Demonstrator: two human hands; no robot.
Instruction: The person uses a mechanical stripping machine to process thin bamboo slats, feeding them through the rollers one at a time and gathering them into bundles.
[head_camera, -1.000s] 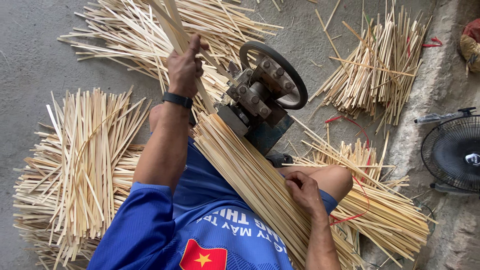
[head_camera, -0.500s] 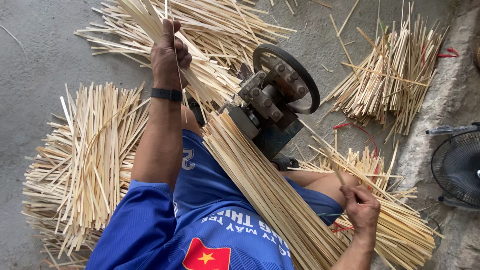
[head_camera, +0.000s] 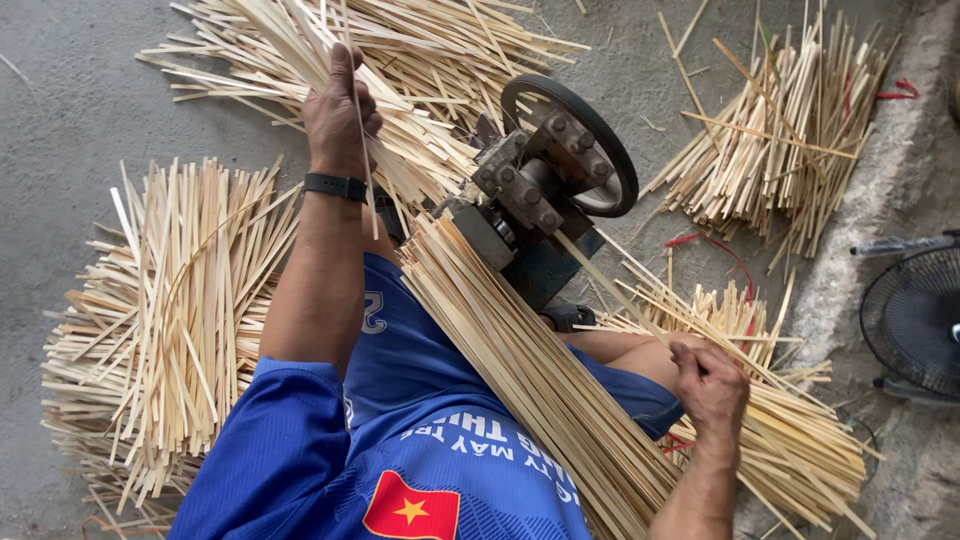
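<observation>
Grey concrete floor (head_camera: 80, 120) spreads under everything, strewn with heaps of pale split bamboo strips: one pile (head_camera: 170, 330) to the left of the person, another (head_camera: 420, 50) at the top beyond the machine, a third (head_camera: 780, 130) at the upper right, and a fourth (head_camera: 790, 440) at the lower right. At the middle stands a small metal machine (head_camera: 530, 215) with a dark wheel (head_camera: 575, 140) on its far side. A long bundle of strips (head_camera: 530, 380) lies slanted across the person's lap in blue clothing, its upper end touching the machine's body. The left hand (head_camera: 342, 110), with a black band on the wrist, is raised over the top pile and closed around a single thin strip (head_camera: 360, 150) that runs down past the wrist. The right hand (head_camera: 710, 385) sits low on the right, just beside the bundle and over the lower right pile, fingers curled around another thin strip (head_camera: 620, 290) that slants up towards the machine. A black fan (head_camera: 915, 320) stands at the right edge.
</observation>
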